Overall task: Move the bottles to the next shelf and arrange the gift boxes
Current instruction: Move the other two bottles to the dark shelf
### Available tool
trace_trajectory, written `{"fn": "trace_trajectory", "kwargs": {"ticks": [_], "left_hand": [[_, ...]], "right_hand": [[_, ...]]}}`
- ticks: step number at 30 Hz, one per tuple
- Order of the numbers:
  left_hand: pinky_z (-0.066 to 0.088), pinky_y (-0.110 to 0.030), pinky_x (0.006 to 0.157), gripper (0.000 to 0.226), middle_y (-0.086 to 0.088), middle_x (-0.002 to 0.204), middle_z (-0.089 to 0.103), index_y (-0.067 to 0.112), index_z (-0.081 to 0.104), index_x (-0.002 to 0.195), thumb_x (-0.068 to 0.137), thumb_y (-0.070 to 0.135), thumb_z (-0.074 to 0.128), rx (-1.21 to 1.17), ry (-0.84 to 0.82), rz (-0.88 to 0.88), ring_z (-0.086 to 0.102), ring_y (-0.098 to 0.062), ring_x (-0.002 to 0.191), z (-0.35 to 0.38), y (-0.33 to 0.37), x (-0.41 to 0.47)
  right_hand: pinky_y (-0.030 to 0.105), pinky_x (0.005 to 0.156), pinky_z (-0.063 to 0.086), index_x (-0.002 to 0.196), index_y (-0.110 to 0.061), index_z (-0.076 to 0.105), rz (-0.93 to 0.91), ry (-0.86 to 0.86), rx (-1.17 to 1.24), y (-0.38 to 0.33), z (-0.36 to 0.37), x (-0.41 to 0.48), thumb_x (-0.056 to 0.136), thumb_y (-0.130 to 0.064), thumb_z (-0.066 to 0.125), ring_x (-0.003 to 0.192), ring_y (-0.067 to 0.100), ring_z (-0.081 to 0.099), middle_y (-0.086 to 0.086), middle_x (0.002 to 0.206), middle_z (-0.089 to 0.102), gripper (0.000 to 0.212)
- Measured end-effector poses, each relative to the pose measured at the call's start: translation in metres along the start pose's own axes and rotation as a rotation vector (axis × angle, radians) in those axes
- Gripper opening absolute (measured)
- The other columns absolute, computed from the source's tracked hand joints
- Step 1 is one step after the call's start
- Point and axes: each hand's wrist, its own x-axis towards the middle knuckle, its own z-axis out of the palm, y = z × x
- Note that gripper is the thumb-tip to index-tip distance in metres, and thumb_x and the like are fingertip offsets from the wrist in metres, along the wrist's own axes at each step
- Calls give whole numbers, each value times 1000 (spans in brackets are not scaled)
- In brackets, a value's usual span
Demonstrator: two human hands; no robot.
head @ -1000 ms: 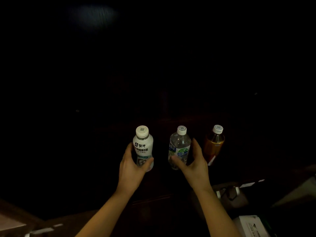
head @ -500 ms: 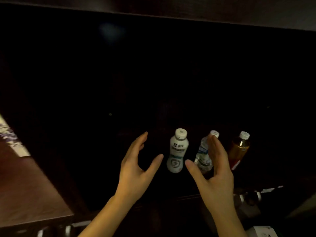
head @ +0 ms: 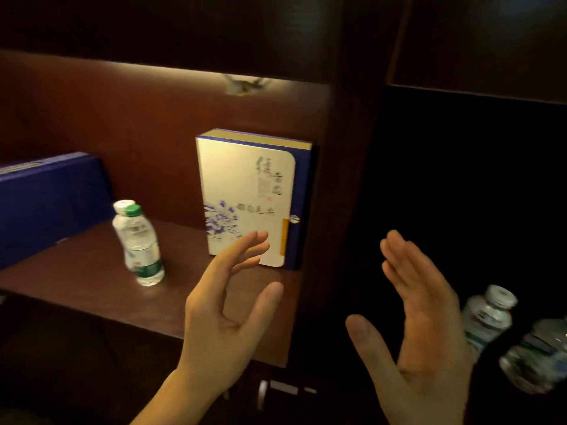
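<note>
I see my left grip [head: 221,317] and right grip [head: 429,338] spread wide, both empty. The bottle [head: 139,246] on the shelf [head: 76,277] looks light, slick and tippy; I'd take it round the middle.

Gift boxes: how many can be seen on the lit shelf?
2. The white gift box stands upright at the shelf's right end; the blue gift box is at the left edge, partly out of frame. More may be hidden.
</note>
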Motion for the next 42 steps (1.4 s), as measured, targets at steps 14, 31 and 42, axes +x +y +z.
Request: {"fn": "trace_trajectory", "kwargs": {"ticks": [14,31,42], "left_hand": [[50,-20,97,52,14,135,62,37,51,138,89,45,65,258,161,-205,59,-8,124,-184,-66,25],[45,-8,90,58,15,130,60,30,48,142,89,33,72,479,242,-553,57,5,116,-266,-277,58],[34,-35,115,98,-3,160,37,19,22,159,82,31,81,430,35,-788,38,-17,144,-270,-367,76]], "right_hand": [[25,110,42,147,-40,45,191,-258,162,12,211,14,80,-61,72,138,5,49,-20,147,53,75],[32,108,43,149,-42,37,538,-559,107,153,405,15,79,-49,81,137,8,47,-13,152,47,83],[10,95,47,146,-32,43,625,-692,90,184,478,13,72,-41,87,122,-1,56,-16,137,58,87]]}}
